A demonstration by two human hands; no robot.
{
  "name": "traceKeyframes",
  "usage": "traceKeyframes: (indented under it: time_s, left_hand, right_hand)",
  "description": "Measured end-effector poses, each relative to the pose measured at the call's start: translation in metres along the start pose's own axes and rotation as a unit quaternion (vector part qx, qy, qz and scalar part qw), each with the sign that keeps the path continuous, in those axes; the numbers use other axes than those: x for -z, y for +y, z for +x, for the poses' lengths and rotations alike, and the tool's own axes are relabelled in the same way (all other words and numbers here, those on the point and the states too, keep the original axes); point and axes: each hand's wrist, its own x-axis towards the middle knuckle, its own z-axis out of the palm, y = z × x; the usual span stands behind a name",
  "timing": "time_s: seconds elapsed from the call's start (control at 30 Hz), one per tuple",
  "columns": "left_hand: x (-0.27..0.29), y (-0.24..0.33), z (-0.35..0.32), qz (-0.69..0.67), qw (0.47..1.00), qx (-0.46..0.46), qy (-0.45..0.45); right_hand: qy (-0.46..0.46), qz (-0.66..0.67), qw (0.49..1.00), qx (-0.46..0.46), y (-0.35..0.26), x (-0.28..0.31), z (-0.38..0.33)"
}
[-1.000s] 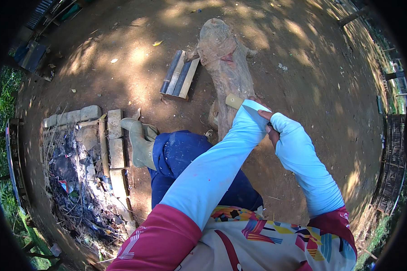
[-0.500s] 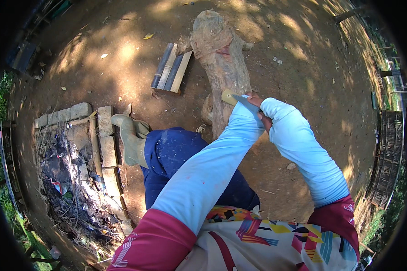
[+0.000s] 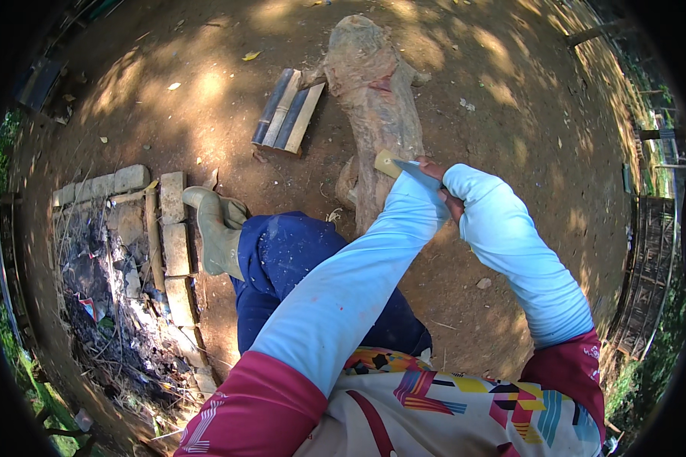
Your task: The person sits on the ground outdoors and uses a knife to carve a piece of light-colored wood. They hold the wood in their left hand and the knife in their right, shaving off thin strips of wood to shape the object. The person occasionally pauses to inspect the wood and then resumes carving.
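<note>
My hands meet over the near end of a thick, weathered log (image 3: pixel 385 114). A grey flat blade (image 3: pixel 421 175) lies across the end of my left sleeve, beside a short pale yellow-tan piece (image 3: pixel 387 163) with a small dark spot. My right hand (image 3: pixel 433 169) comes in from the right, its fingers closed around the blade's near end; the handle is hidden. My left arm (image 3: pixel 358 266), in a light blue sleeve, reaches up to the same spot. The left hand's fingers cannot be made out apart from the right's, so its grip is hidden.
A low seat of dark and pale slats (image 3: pixel 288 112) stands left of the log. A brick-edged fire pit (image 3: pixel 177 247) with ash and sticks lies at the left. My rubber boot (image 3: pixel 219 232) rests beside it. A woven fence (image 3: pixel 648 266) runs along the right.
The view has shifted slightly, so the pit and boot appear a little farther left. My hands, the blade and the tan piece keep nearly the same position together.
</note>
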Motion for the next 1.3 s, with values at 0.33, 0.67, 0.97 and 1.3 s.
traceKeyframes:
  time_s: [0.33,0.67,0.97,1.3]
  left_hand:
    - [-0.043,-0.065,0.025,-0.47,0.834,-0.279,0.069]
    - [0.017,0.021,-0.012,-0.819,0.555,0.147,0.005]
    - [0.008,0.012,-0.009,-0.56,0.825,0.061,0.039]
    - [0.007,0.018,-0.012,-0.549,0.83,0.093,0.041]
  right_hand:
    - [-0.061,-0.182,0.967,0.17,0.004,-0.002,-0.01]
    - [-0.114,-0.335,0.87,0.343,0.015,0.031,0.015]
    - [-0.089,-0.162,0.975,0.125,-0.004,0.018,0.008]
    - [-0.08,-0.168,0.976,0.115,0.006,0.02,0.019]
